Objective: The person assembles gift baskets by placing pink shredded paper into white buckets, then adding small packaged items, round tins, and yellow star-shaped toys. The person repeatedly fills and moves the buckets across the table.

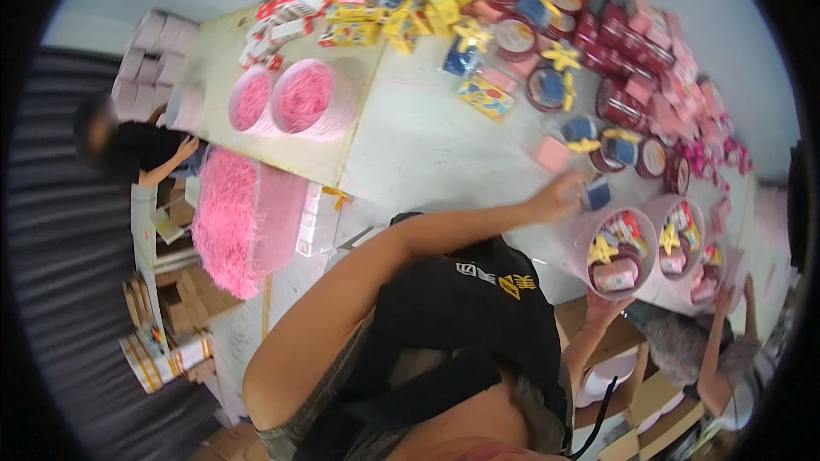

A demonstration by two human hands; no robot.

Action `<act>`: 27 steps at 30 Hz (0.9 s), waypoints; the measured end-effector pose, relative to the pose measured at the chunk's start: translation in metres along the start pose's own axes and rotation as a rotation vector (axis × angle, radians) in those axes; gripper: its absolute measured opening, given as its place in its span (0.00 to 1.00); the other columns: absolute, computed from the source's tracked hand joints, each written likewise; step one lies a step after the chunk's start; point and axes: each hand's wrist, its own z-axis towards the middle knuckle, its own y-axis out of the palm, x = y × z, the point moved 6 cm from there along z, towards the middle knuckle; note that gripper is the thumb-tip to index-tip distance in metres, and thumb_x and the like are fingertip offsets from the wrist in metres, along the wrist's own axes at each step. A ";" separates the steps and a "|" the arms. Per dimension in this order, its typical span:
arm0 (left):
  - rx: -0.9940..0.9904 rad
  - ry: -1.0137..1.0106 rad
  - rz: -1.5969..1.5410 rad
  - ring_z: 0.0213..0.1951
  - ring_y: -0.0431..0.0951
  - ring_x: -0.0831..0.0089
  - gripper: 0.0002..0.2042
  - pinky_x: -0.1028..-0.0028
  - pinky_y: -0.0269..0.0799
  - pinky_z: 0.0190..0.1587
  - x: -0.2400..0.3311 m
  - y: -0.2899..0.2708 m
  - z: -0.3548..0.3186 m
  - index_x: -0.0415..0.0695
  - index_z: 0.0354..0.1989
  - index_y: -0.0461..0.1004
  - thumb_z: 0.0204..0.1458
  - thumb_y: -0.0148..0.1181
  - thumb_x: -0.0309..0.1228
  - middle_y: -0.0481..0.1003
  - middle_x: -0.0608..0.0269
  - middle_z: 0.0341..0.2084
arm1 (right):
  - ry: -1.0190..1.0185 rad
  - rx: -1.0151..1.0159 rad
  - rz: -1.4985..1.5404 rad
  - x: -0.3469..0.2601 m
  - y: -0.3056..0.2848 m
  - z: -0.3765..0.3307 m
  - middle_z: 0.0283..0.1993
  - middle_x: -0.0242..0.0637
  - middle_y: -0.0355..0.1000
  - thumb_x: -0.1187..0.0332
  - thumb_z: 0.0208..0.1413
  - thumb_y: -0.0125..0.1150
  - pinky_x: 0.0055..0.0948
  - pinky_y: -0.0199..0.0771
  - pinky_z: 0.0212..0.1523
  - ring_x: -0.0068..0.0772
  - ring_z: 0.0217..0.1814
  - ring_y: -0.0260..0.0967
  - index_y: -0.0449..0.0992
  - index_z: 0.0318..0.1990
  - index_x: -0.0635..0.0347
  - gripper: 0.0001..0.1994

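My left hand reaches across to the right, its fingers closed at the edge of a small dark-blue packet, slightly blurred. Below that packet, a pale pink bucket is tilted toward me. My right hand grips this bucket from beneath, near its lower rim. Inside it lie a yellow star-shaped piece, a dark-red round tub, a pink packet and a red-and-white box. A second filled bucket stands just to the right, with another filled one beyond.
Yellow boxes, red-and-white boxes, dark-red tubs and pink packets crowd the table's far side. Two buckets hold pink shred. A large mass of shred is at left. Co-workers stand on both sides.
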 end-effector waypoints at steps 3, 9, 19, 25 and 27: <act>0.490 -0.281 0.243 0.67 0.56 0.52 0.40 0.56 0.50 0.68 -0.021 -0.203 -0.009 0.37 0.67 0.54 0.48 0.68 0.36 0.58 0.46 0.65 | -0.104 0.100 0.182 0.042 -0.008 -0.013 0.69 0.41 0.56 0.31 0.58 0.44 0.51 0.68 0.61 0.49 0.68 0.58 0.56 0.69 0.52 0.41; 0.579 -0.767 1.206 0.54 0.71 0.48 0.28 0.51 0.64 0.54 -0.029 -0.514 -0.143 0.40 0.60 0.65 0.50 0.60 0.36 0.72 0.43 0.51 | 0.188 0.237 0.213 0.215 -0.020 -0.002 0.64 0.46 0.62 0.43 0.63 0.49 0.44 0.68 0.61 0.48 0.64 0.63 0.61 0.64 0.62 0.33; 0.071 -0.145 0.448 0.50 0.78 0.58 0.27 0.64 0.72 0.53 0.064 -0.346 -0.078 0.45 0.59 0.70 0.53 0.62 0.44 0.76 0.51 0.50 | 0.084 -0.461 -0.677 0.253 0.346 -0.116 0.67 0.47 0.58 0.44 0.62 0.52 0.49 0.63 0.62 0.48 0.70 0.54 0.57 0.67 0.58 0.34; 0.753 -0.312 0.000 0.46 0.77 0.70 0.17 0.69 0.76 0.39 -0.121 -0.679 -0.007 0.45 0.54 0.72 0.56 0.58 0.31 0.77 0.60 0.47 | -0.093 -0.344 -0.675 0.240 0.326 -0.090 0.66 0.39 0.60 0.62 0.60 0.57 0.42 0.73 0.53 0.40 0.62 0.64 0.57 0.69 0.54 0.30; 1.159 -0.621 -0.352 0.42 0.78 0.61 0.23 0.64 0.77 0.38 -0.185 -0.788 -0.024 0.38 0.51 0.72 0.50 0.65 0.40 0.76 0.54 0.44 | -0.086 -0.312 -0.693 0.243 0.317 -0.079 0.66 0.41 0.60 0.71 0.60 0.55 0.39 0.75 0.51 0.40 0.61 0.66 0.56 0.69 0.55 0.30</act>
